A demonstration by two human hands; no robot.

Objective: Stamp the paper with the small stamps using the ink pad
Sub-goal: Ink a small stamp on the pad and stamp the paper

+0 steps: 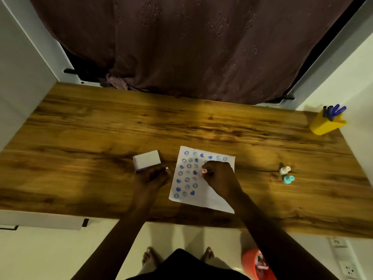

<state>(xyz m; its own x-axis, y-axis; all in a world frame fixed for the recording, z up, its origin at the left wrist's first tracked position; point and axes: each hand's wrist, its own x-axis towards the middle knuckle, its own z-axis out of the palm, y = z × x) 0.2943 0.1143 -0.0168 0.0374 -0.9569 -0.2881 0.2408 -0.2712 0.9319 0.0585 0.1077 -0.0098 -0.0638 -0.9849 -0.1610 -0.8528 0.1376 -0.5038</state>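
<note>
The right hand (219, 175) is clenched around a small pink stamp (203, 171), which pokes out at its thumb side and sits over the paper (210, 201). Whether the stamp's face touches the sheet cannot be told. The paper lies under this hand on the wooden worktop (101, 128); blue prints (186, 179), smiley faces and hearts, run in rows from beyond the knuckles down to the wrist side, mostly left of the hand. The strip of sheet nearest the forearm is bare.

The left hand (154, 176) rests just left of the paper, its fingers curled against the near edge of the ink pad (147, 160), a white box with a blue lower rim that lies just beyond the fingertips. Whether it grips the box or only steadies it cannot be told.

Well to the right of the right hand, two more stamps lie side by side on the worktop: a white stamp (285, 170) and, just nearer the person, a teal stamp (288, 179). Far beyond and right of them, at the worktop's corner, stands a yellow cup (326, 125) holding blue pens (334, 110).
</note>
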